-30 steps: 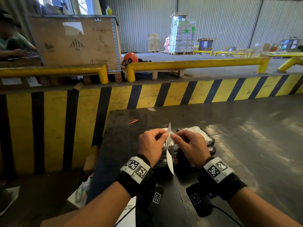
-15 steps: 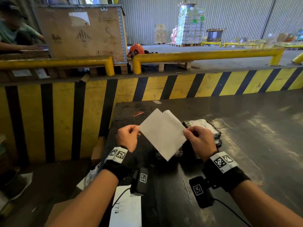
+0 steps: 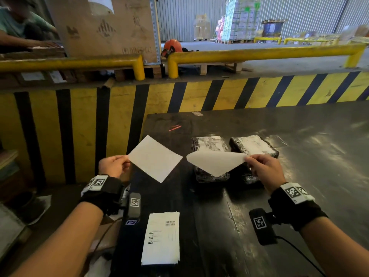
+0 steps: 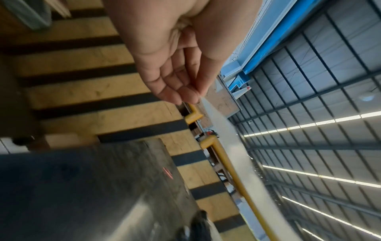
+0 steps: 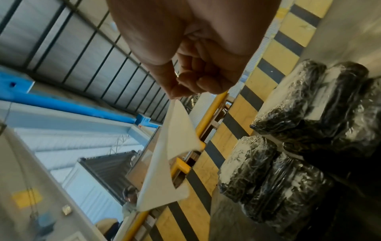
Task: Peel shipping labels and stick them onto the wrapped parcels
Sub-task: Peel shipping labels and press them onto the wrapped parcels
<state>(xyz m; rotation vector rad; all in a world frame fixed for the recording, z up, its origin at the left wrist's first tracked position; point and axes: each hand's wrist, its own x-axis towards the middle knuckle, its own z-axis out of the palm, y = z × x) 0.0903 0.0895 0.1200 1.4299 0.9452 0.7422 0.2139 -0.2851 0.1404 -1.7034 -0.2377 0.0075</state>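
Nearest on the dark, scuffed, glossy table [image 3: 299, 156] lies a stack of printed labels [image 3: 161, 237], flat white rectangles with barcodes and smudged black text. Above it, the left hand [image 3: 113, 165] pinches one corner of a flat, stiff white sheet [image 3: 155, 160], thumb pressed against fingertips [image 4: 185, 96], so it hangs as a diamond. The right hand [image 3: 263, 170] pinches the corner of a second white sheet [image 3: 215, 162], thinner and curling limply; its fingers [image 5: 206, 83] are curled tight on that corner. The two sheets are apart, their tips near each other. Beyond them rest wrapped parcels [image 3: 253, 145], blocky bundles in crinkled black film, side by side on the table, white labels on their tops. Farther stands a yellow-and-black striped barrier [image 3: 199, 94], topped by round yellow rails [image 3: 259, 53].
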